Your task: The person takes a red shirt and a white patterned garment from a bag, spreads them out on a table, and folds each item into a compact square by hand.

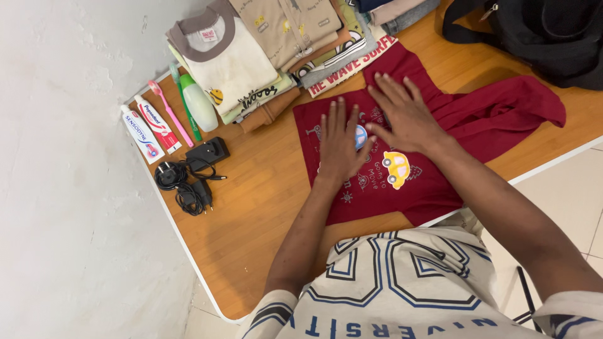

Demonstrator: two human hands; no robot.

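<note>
A dark red child's shirt with a yellow car print lies spread on the wooden table. My left hand rests flat on its chest, fingers apart. My right hand presses flat on the upper part of the shirt, just right of the left hand. One red sleeve trails out to the right. Neither hand grips anything.
Folded clothes are stacked at the table's far edge. At the left lie two toothpaste tubes, toothbrushes, a green bottle and a black charger with cable. A black bag sits at top right. A white wall borders the left.
</note>
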